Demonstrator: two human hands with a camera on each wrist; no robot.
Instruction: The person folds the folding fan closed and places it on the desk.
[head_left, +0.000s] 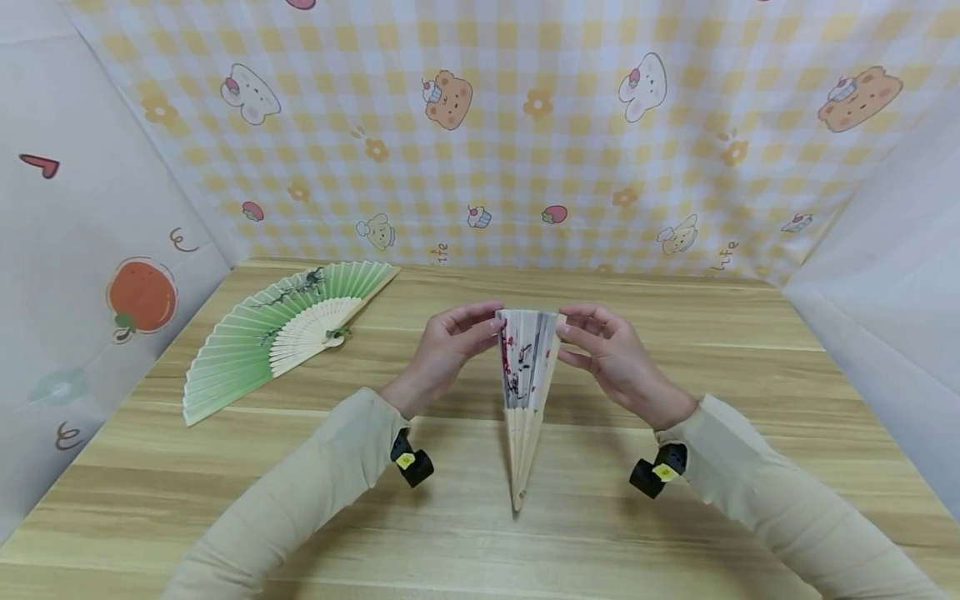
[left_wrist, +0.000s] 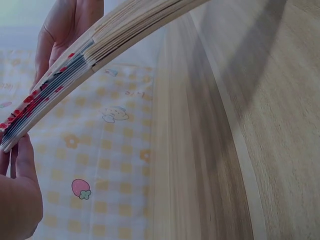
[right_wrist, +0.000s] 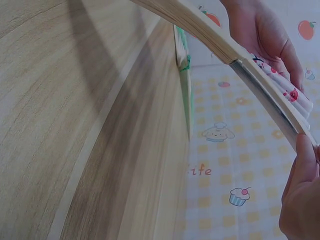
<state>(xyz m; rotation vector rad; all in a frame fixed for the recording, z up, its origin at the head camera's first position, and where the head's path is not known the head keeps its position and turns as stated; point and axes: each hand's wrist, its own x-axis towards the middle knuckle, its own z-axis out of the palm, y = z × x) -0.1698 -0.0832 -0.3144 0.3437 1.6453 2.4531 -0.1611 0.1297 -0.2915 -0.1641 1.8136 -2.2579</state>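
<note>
Your left hand (head_left: 450, 346) has its thumb and fingers pinching the left edge of the white folding fan (head_left: 528, 358), up at the wide end — and your right hand (head_left: 615, 358) grips the fan's right edge the same way, almost level with it. Between them, there's the fan itself, spread in a narrow wedge, its pleated leaf printed with red blossoms and dark branches, its pale ribs running down to a pivot that points toward you. Whether that pivot touches the wooden tabletop (head_left: 585, 542), I can't tell. On the near side of the white fan, either side of its pivot, you've got a black device with a yellow tag at each wrist, below cream sleeves (head_left: 300, 483). Left of the white fan, well apart, a green folding fan (head_left: 232, 358) lies spread wide — dark branch print, pale ribs. Beyond the white fan hangs a yellow-checked cloth (head_left: 495, 167) with cartoon animals, cupcakes and strawberries.
</note>
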